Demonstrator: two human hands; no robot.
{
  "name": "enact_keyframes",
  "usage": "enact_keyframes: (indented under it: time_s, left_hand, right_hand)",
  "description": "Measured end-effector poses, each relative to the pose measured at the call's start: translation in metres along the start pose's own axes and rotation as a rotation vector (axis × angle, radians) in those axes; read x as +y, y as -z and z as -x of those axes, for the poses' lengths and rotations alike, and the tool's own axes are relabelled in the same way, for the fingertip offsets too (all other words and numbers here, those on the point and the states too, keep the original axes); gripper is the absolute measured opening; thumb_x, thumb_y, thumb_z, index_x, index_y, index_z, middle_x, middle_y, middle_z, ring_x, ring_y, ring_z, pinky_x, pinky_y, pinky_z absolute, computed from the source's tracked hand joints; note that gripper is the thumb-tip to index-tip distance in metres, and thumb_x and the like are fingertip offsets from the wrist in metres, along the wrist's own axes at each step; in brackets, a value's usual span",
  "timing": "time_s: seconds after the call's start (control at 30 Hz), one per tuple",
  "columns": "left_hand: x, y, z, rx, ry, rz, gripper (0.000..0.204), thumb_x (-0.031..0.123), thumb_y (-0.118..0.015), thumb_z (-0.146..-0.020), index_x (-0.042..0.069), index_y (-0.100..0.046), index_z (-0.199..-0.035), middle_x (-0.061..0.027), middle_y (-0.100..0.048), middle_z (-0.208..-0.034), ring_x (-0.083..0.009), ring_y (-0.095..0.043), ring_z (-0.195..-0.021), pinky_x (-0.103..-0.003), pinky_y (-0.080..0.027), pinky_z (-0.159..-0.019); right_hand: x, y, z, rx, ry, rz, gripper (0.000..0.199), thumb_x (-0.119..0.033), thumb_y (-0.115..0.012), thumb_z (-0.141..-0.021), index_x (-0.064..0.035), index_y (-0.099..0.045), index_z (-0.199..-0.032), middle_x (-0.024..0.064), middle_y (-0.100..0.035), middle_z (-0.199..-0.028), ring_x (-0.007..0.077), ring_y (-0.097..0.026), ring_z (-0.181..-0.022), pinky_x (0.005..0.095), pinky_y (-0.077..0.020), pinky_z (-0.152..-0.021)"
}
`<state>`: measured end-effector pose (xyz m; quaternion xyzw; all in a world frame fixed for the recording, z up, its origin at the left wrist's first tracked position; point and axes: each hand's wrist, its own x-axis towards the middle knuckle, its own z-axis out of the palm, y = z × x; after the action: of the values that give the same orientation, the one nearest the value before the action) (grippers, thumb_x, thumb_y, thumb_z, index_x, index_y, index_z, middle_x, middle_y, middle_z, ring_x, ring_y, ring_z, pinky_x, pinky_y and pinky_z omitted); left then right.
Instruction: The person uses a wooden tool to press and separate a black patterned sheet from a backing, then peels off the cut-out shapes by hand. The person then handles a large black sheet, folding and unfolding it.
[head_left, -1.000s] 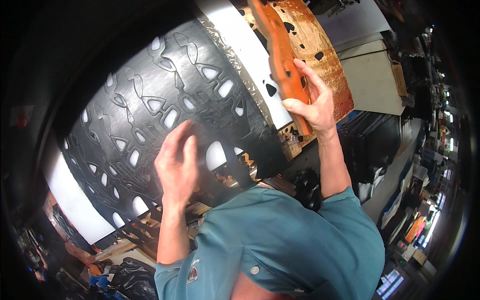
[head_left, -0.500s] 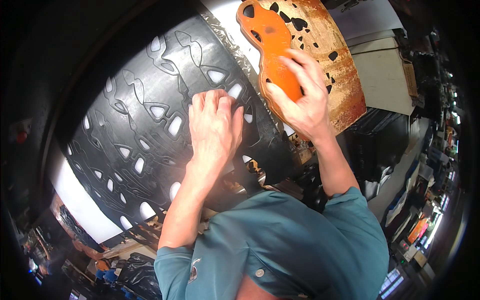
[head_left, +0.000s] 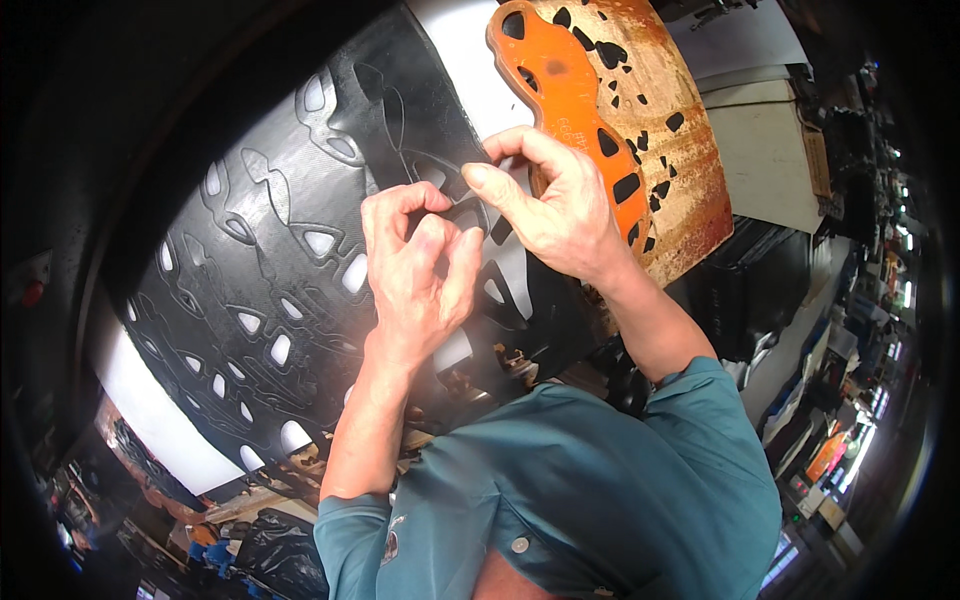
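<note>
A black textured sheet (head_left: 260, 200) with outlines and openings cut in it lies over a white surface. My left hand (head_left: 415, 265) rests over its right part, fingers bent and closed on the black material. Beside it, my right hand (head_left: 565, 210) has curled fingers, thumb and forefinger tips close together at the sheet's right edge. Between the hands the sheet looks partly lifted, though the fingers hide just what is gripped. Right of my right hand, an orange long, wavy-edged cutting die (head_left: 565, 80) with several openings lies on a worn tan board (head_left: 690, 190).
Small black offcuts (head_left: 612, 53) are scattered over the tan board. White surface (head_left: 150, 410) shows at the sheet's lower left. Black plastic-like material (head_left: 750, 280) hangs at the right, below a pale box-like stack (head_left: 760, 150). A dark machine edge curves along the left.
My right hand has left the orange die and moved left to the black sheet's edge. The sheet's right part has shifted, baring more white. The die now sits slightly further right.
</note>
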<state>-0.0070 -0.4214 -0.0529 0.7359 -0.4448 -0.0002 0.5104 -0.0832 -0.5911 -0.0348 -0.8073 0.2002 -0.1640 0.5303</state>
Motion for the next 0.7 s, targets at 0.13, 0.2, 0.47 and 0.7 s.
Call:
enact_keyframes:
  time_s: [0.13,0.2,0.47,0.7]
  left_hand:
    - [-0.002,0.004,0.004,-0.018,0.048,0.086,0.017,-0.004,-0.076,-0.079,0.001,-0.059,-0.082,-0.0181,-0.065,-0.115,-0.0339,-0.057,-0.105,-0.042,-0.049,-0.091]
    - [-0.006,0.014,0.006,-0.06,0.093,0.179,0.013,-0.003,-0.072,-0.084,0.0,-0.06,-0.08,-0.0137,-0.068,-0.114,-0.0312,-0.057,-0.106,-0.042,-0.048,-0.094]
    - [-0.026,0.108,0.015,0.532,0.482,1.041,0.046,0.032,-0.043,-0.111,0.011,-0.049,-0.071,-0.0038,-0.051,-0.09,-0.0214,-0.046,-0.093,-0.034,-0.044,-0.088]
    - [-0.01,0.101,0.022,0.482,0.769,0.796,0.048,0.038,-0.045,-0.114,0.01,-0.051,-0.075,-0.0135,-0.066,-0.097,-0.0268,-0.064,-0.091,-0.039,-0.05,-0.091]
  right_hand:
    - [-0.006,-0.004,-0.003,-0.157,-0.334,-0.302,0.028,-0.024,-0.07,-0.103,0.0034,-0.07,-0.104,-0.0017,-0.062,-0.069,0.0043,-0.056,-0.063,0.0234,-0.0466,-0.059]
    - [-0.004,-0.001,-0.005,-0.122,-0.341,-0.375,0.021,-0.017,-0.067,-0.105,0.0031,-0.071,-0.11,-0.003,-0.062,-0.076,0.0032,-0.052,-0.066,0.0214,-0.047,-0.064]
    - [0.004,0.013,-0.011,0.006,-0.379,-0.743,0.022,-0.019,-0.066,-0.105,0.002,-0.071,-0.101,-0.0051,-0.054,-0.066,0.0054,-0.054,-0.062,0.0216,-0.0476,-0.064]
    - [-0.023,-0.002,0.008,0.243,0.126,0.3,0.049,-0.011,-0.078,-0.094,0.0049,-0.062,-0.137,0.0119,-0.068,-0.11,0.0154,-0.063,-0.087,0.0289,-0.0528,-0.078]
